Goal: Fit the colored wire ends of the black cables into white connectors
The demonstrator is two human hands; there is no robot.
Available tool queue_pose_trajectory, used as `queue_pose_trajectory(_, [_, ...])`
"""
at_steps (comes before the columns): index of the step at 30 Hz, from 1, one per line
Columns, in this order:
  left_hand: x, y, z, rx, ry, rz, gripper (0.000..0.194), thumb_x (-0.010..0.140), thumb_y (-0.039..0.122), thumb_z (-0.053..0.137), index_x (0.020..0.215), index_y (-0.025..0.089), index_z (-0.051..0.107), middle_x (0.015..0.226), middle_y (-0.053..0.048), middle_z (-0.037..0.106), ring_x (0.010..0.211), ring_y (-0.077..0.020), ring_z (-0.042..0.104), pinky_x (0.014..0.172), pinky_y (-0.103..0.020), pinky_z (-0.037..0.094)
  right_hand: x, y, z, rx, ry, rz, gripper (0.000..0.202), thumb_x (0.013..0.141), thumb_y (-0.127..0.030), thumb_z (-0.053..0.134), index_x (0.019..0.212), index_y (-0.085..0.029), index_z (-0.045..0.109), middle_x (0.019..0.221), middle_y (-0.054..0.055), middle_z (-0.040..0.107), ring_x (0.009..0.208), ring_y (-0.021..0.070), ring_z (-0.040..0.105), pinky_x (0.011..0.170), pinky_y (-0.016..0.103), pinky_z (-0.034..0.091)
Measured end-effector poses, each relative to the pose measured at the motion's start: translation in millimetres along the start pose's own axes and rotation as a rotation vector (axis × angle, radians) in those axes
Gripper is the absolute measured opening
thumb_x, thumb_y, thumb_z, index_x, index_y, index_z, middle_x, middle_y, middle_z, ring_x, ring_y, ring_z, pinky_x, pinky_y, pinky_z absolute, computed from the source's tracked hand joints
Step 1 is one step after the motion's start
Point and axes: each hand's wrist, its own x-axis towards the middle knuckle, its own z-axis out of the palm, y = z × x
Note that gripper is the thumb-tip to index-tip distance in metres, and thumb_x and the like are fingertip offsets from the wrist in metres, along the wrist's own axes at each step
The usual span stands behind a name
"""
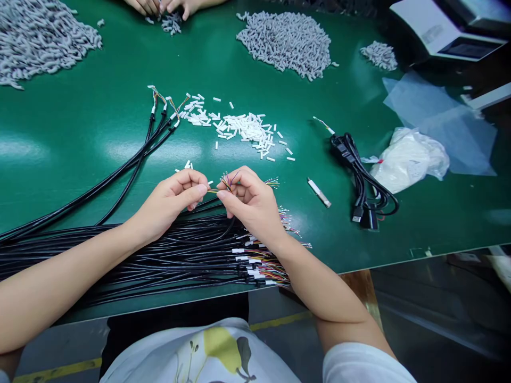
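Note:
My left hand [175, 199] is closed in a pinch, with a small white tube [210, 183] at its fingertips. Thin yellow and dark wires [214, 190] run from there to my right hand [249, 199], whose thumb and fingers are closed around the coloured wire ends [227, 182]. Those ends fan out above the right fingertips. Below both hands lies a thick bundle of black cables [159, 255], with white tubes and bare coloured wires at its right end. A loose heap of white tubes [247, 127] lies just beyond my hands.
Several black cables with white connectors [159, 125] lie at left. Grey part piles [285, 42] sit farther back, near another person's hands [159, 6]. To the right are a white cutter-like tool [318, 192], a coiled USB cable [353, 170] and a plastic bag [409, 159].

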Motion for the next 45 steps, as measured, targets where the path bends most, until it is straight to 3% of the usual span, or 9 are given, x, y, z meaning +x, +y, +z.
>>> queue_pose_trajectory(6, [0.0, 1.0, 0.5, -0.039, -0.004, -0.01, 0.01, 0.089, 0.027, 0.07, 0.086, 0.019, 0.065, 0.068, 0.004, 0.053, 0.062, -0.0092, 0.044, 0.059, -0.023, 0.036, -0.6, -1.3, -1.3, 0.066, -0.016, 0.029, 0.013, 0.085, -0.028, 0.07, 0.085, -0.021, 0.059, 0.087, -0.004, 0.05, 0.054, 0.0024, 0.053, 0.045, 0.019, 0.048])
queue_pose_trajectory(13, [0.4, 3.0, 2.4, -0.031, 0.016, -0.03, 0.012, 0.086, 0.028, 0.072, 0.084, 0.018, 0.065, 0.066, 0.004, 0.05, 0.061, -0.0096, 0.041, 0.057, -0.024, 0.033, 4.0, 1.7, -6.8, 0.254, -0.077, 0.151, 0.024, 0.093, -0.043, 0.066, 0.086, -0.021, 0.057, 0.083, -0.006, 0.056, 0.049, 0.001, 0.056, 0.047, 0.019, 0.043])
queue_pose_trajectory(22, [-0.4, 1.0, -0.4, -0.078, 0.0, -0.007, 0.021, 0.088, 0.039, 0.072, 0.082, 0.02, 0.065, 0.064, 0.004, 0.047, 0.059, -0.0105, 0.039, 0.056, -0.025, 0.032, 5.8, 1.1, -6.8, 0.298, -0.087, 0.24, 0.036, 0.087, -0.054, 0.071, 0.087, -0.022, 0.053, 0.095, -0.004, 0.059, 0.05, 0.0008, 0.054, 0.044, 0.019, 0.042])
queue_pose_trajectory(31, [1.1, 3.3, 2.0, -0.094, -0.003, -0.04, 0.036, 0.09, 0.05, 0.068, 0.075, 0.018, 0.062, 0.059, 0.004, 0.039, 0.055, -0.0098, 0.031, 0.053, -0.026, 0.024, 5.2, 1.0, -7.0, 0.301, -0.132, 0.216, 0.033, 0.089, -0.049, 0.07, 0.085, -0.022, 0.051, 0.083, -0.006, 0.053, 0.049, 0.0017, 0.056, 0.045, 0.019, 0.045])
queue_pose_trajectory(35, [1.4, 3.2, 3.0, -0.05, -0.003, -0.036, 0.026, 0.088, 0.04, 0.072, 0.078, 0.018, 0.063, 0.06, 0.005, 0.043, 0.055, -0.0092, 0.032, 0.053, -0.025, 0.024, 4.3, 0.8, -5.7, 0.271, -0.147, 0.218, 0.036, 0.083, -0.051, 0.075, 0.09, -0.023, 0.055, 0.075, -0.009, 0.055, 0.044, 0.0019, 0.053, 0.044, 0.019, 0.045])
queue_pose_trajectory(38, [0.5, 3.0, 2.5, -0.019, 0.007, 0.013, 0.016, 0.086, 0.033, 0.074, 0.088, 0.019, 0.067, 0.063, 0.005, 0.046, 0.056, -0.0089, 0.035, 0.053, -0.024, 0.026, 3.8, 0.8, -4.8, 0.246, -0.172, 0.23, 0.032, 0.087, -0.051, 0.072, 0.091, -0.023, 0.058, 0.059, -0.011, 0.054, 0.04, 0.0041, 0.052, 0.043, 0.02, 0.044])
queue_pose_trajectory(41, [-0.2, 3.5, 1.6, 0.057, 0.018, 0.097, 0.016, 0.086, 0.032, 0.075, 0.094, 0.02, 0.068, 0.067, 0.004, 0.051, 0.059, -0.0097, 0.041, 0.055, -0.025, 0.031, 3.8, 0.8, -4.2, 0.231, -0.165, 0.216, 0.03, 0.088, -0.049, 0.071, 0.087, -0.023, 0.056, 0.049, -0.012, 0.053, 0.038, 0.0051, 0.051, 0.042, 0.019, 0.04])
queue_pose_trajectory(45, [0.6, 5.1, 2.2, 0.149, 0.056, 0.135, 0.019, 0.085, 0.036, 0.075, 0.086, 0.02, 0.065, 0.068, 0.003, 0.054, 0.06, -0.0106, 0.044, 0.057, -0.026, 0.034, 2.9, -1.1, -4.0, 0.196, -0.168, 0.223, 0.03, 0.089, -0.05, 0.069, 0.088, -0.023, 0.056, 0.05, -0.012, 0.051, 0.038, 0.005, 0.051, 0.042, 0.019, 0.041])
